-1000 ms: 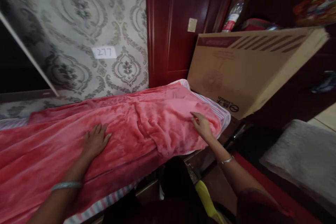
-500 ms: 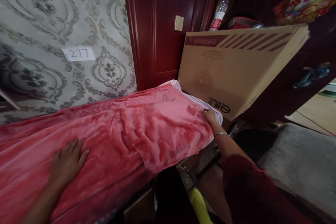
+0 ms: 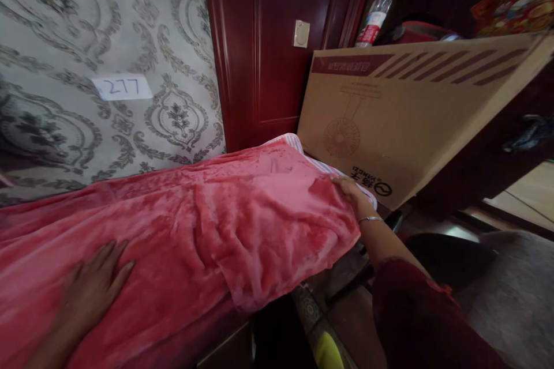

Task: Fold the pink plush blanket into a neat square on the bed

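A pink-red plush blanket (image 3: pixel 259 207) covers a long, low surface along the wall, with creases gathered across its middle. My left hand (image 3: pixel 93 282) lies flat on the blanket at the left, its fingers stretched out and the thumb apart. At the far right end, my right hand (image 3: pixel 350 189) grips the blanket near its corner; the fingertips are partly hidden. A folded-over bit of blanket shows darker beside those fingers. Under the blanket's end, the striped edge of another cloth (image 3: pixel 320 166) peeks out.
A large cardboard box (image 3: pixel 389 121) leans beyond the blanket's right end, with a plastic bottle (image 3: pixel 377 14) behind it. The patterned wall (image 3: pixel 173 57) carries a paper marked 277 (image 3: pixel 123 87). A grey fluffy cover (image 3: pixel 515 294) is at the right, and something yellow (image 3: pixel 328 351) is low down.
The view has shifted slightly. My right hand has drawn the blanket's corner a little, and a darker fold now shows beside it. The left hand still rests flat on the blanket.
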The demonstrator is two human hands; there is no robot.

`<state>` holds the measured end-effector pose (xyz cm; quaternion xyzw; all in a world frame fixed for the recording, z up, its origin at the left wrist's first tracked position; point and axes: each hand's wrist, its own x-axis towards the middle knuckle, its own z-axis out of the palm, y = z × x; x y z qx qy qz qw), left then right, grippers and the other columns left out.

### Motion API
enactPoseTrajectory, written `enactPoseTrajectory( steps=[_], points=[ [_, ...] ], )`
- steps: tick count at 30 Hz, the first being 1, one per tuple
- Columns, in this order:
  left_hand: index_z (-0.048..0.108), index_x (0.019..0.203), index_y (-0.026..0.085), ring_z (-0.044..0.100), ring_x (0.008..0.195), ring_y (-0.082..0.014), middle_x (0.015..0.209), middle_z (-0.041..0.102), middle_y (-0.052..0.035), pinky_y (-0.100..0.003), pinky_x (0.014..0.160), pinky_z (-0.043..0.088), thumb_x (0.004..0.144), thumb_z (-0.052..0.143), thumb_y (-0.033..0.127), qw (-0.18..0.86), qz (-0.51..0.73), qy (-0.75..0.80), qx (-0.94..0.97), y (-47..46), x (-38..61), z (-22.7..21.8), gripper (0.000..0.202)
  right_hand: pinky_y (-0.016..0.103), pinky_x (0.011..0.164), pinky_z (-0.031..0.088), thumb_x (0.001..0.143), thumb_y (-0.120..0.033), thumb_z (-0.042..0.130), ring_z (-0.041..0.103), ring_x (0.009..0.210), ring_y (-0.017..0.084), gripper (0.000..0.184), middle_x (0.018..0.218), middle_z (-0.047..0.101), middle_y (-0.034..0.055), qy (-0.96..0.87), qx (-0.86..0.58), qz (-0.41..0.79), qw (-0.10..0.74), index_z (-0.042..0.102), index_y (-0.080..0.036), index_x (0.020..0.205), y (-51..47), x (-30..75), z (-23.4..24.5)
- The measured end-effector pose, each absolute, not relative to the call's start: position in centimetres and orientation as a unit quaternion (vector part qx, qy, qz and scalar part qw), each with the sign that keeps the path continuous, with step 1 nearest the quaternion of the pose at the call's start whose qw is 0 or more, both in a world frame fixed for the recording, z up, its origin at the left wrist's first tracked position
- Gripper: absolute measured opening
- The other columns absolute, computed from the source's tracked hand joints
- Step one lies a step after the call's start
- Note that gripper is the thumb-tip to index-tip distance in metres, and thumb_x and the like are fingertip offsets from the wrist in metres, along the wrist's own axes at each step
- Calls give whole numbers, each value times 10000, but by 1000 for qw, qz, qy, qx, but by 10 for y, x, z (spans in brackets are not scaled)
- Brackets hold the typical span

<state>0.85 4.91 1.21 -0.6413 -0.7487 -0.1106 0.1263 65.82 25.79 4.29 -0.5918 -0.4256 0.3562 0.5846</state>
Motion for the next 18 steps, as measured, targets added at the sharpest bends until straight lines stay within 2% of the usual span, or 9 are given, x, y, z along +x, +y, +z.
enactPoseTrajectory(
  steps=[2,4,8,11,13,15,18],
  points=[
    [516,1523,157,460,1467,-327,1498,584,-149,-540,1164,381,877,210,452,127,-104,-751,-639,48,11,15,774,373,672,591,614,-542,817,653,640,220,385,663,707,32,-420,-563,373,606,678,-214,762,259,654,52],
    [549,1482,118,455,1473,-319,1523,551,-163,-531,1172,377,917,138,477,129,-89,-754,-638,48,14,18,785,392,755,608,584,-536,840,684,732,229,436,768,742,30,-416,-508,376,654,701,-217,846,260,652,67],
    [558,1469,107,447,1480,-302,1547,521,-163,-510,1177,382,936,95,497,134,-66,-760,-632,48,18,22,806,395,833,597,569,-487,882,681,839,214,481,918,748,33,-427,-355,333,762,727,-222,940,258,647,111],
    [560,1472,141,455,1476,-289,1552,522,-142,-496,1175,386,943,132,484,133,-52,-762,-632,47,19,24,762,345,781,565,691,-506,824,634,770,166,364,838,689,8,-469,-330,237,784,711,-211,873,247,640,151],
    [555,1473,120,452,1477,-300,1548,525,-153,-506,1176,379,953,140,461,130,-48,-761,-633,46,19,25,748,313,732,528,774,-493,768,588,713,142,304,752,621,-20,-501,-342,145,782,680,-204,810,235,632,180],
    [551,1470,100,443,1483,-304,1550,517,-170,-521,1175,376,966,145,445,127,-52,-757,-638,46,21,27,734,293,709,486,832,-440,725,549,687,128,256,713,572,-32,-531,-350,53,770,660,-198,780,221,625,212],
    [570,1450,136,464,1469,-300,1551,517,-170,-526,1160,393,980,207,440,130,-60,-757,-637,44,24,30,668,295,743,448,890,-329,665,549,723,126,170,753,577,-9,-571,-326,-71,750,670,-173,819,199,620,263]
  ],
)
